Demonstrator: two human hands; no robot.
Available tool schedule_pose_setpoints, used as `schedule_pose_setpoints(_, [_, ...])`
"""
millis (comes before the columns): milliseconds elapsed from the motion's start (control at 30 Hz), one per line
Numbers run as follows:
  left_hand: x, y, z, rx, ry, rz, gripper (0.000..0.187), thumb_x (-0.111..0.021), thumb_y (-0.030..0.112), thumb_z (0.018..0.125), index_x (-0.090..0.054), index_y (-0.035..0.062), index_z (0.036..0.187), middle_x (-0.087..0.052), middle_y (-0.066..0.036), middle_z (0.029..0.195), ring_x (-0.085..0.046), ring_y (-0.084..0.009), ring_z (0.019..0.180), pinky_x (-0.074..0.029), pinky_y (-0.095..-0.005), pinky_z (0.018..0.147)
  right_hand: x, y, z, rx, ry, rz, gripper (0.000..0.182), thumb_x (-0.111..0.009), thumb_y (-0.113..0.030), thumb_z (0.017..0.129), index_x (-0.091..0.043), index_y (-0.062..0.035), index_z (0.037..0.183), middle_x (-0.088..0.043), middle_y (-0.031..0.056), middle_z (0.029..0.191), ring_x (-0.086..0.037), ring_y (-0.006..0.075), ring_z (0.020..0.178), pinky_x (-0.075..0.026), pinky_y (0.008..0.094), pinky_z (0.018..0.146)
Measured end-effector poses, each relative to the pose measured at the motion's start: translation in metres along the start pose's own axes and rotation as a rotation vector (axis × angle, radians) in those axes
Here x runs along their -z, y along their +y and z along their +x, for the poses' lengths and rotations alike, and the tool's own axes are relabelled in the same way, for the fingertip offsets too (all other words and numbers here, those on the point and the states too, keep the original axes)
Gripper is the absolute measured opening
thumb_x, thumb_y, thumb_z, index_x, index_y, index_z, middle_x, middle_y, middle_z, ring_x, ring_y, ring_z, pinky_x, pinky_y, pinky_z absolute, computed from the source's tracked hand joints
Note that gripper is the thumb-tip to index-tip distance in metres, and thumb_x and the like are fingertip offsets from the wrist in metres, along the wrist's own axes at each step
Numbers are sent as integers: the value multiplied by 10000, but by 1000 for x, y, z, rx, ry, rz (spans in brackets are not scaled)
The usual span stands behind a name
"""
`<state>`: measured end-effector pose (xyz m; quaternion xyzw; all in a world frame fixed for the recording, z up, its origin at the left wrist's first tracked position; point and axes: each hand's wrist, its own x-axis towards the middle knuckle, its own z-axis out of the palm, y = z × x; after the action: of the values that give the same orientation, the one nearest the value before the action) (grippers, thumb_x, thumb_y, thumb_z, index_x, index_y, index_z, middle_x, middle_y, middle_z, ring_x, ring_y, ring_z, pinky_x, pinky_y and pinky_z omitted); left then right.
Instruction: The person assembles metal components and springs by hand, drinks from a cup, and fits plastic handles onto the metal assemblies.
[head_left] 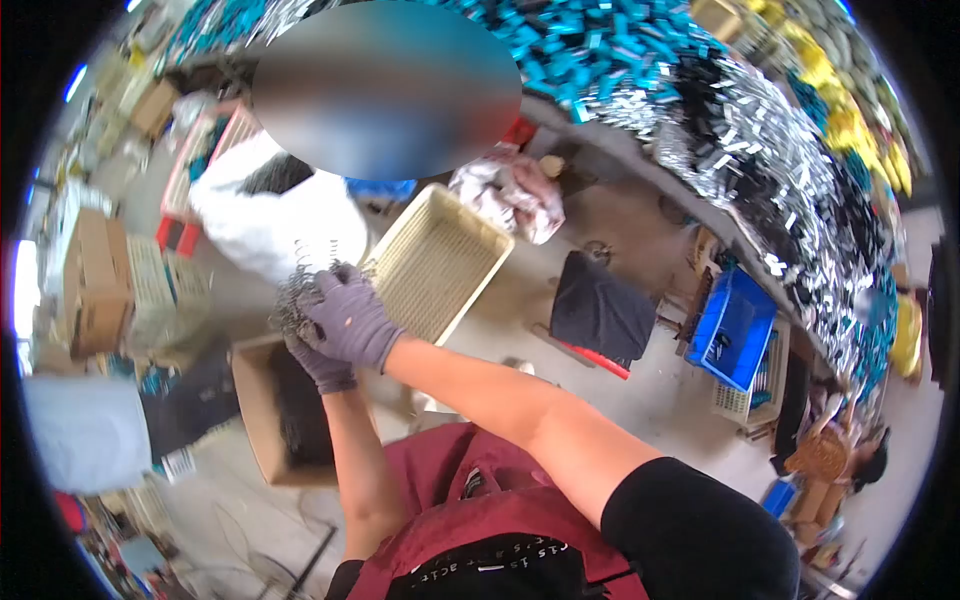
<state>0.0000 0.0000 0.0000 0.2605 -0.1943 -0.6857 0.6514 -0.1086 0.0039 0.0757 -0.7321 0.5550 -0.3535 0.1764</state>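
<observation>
My left hand [326, 368] and my right hand [350, 318], both in grey-purple gloves, are close together left of centre. Between them is a tangled bunch of thin grey metal pieces [290, 303] that look like wire coils; their exact kind is hard to make out. The right hand's fingers curl over the bunch from above. Underneath, the left hand is closed against it, its fingers mostly hidden. Just beyond the hands lies a white sack [285, 222]. An open cardboard box [262, 415] stands below them, with dark contents, and a cream plastic crate [440, 262] is to their right.
A heap of teal and silver pieces [620, 60] covers a long bench at the back and right. A stool with a dark cloth [603, 308] and a blue bin [735, 325] stand to the right. Cardboard boxes [97, 285] are stacked left. Another person [835, 450] is at far right.
</observation>
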Motion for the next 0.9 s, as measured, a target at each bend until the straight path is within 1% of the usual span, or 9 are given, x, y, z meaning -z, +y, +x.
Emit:
schedule_pose_setpoints(67, [-1,15,56,58,-48,151,691,-471,523,841,-365,77,1358,-405,-112,1378,-352,-286,1282,-232,-422,1101,3,10,36,46,259,-80,355,-658,-392,655,-659,-152,916,-538,100,1027,-485,337,1007,-405,449,907])
schedule_pose_setpoints(133, [-162,-134,0,269,-10,-109,652,-478,494,843,-394,78,1339,-430,-113,1356,-387,-277,1254,-260,-419,1087,179,94,-34,-44,285,-232,352,-656,-388,654,-657,-155,918,-538,99,1014,-484,329,993,-406,447,895])
schedule_pose_setpoints(200, [-215,-169,24,289,-4,-1,653,-483,495,837,-400,79,1335,-435,-114,1351,-396,-275,1247,-268,-417,1082,227,128,-29,-106,419,-247,355,-655,-383,649,-653,-170,933,-536,99,1000,-476,327,960,-410,445,861])
schedule_pose_setpoints(300, [-289,-250,49,503,-469,-253,626,-428,487,863,-394,86,1343,-430,-111,1357,-391,-273,1253,-274,-418,1075,310,183,-35,-274,424,-413,361,-656,-394,662,-648,-173,947,-535,97,1029,-474,317,1008,-406,446,883])
schedule_pose_setpoints(400, [-349,-336,76,654,-565,-337,596,-489,473,848,-442,91,1304,-477,-93,1313,-434,-266,1214,-317,-426,1047,378,249,-39,-389,487,-564,406,-642,-425,691,-626,-244,1054,-476,89,1164,-431,429,1067,-461,491,829])
schedule_pose_setpoints(500, [-419,-418,99,785,-545,-210,537,-539,463,830,-526,102,1227,-541,-78,1243,-485,-259,1158,-361,-421,1012,437,326,-36,-490,571,-610,399,-658,-393,684,-626,-230,1046,-534,129,1109,-519,379,990,-433,462,872])
schedule_pose_setpoints(700, [-501,-601,186,1008,-451,-163,605,-482,513,851,-459,120,1310,-469,-63,1343,-441,-253,1226,-313,-423,1052,527,524,2,-740,510,-647,410,-663,-410,694,-630,-241,1066,-515,151,1162,-479,397,1077,-462,471,873])
schedule_pose_setpoints(800, [-515,-679,231,1102,-455,-45,646,-455,598,817,-493,136,1267,-509,-89,1278,-483,-263,1176,-385,-462,980,558,599,18,-926,424,-558,458,-666,-450,697,-613,-256,1108,-490,156,1204,-473,398,1100,-462,467,886])
schedule_pose_setpoints(900, [-566,-700,248,1153,-505,210,741,-421,675,793,-413,166,1331,-430,-96,1356,-442,-292,1221,-396,-468,978,588,662,37,-1086,286,-481,531,-655,-506,708,-568,-275,1178,-457,159,1255,-476,401,1118,-453,471,909])
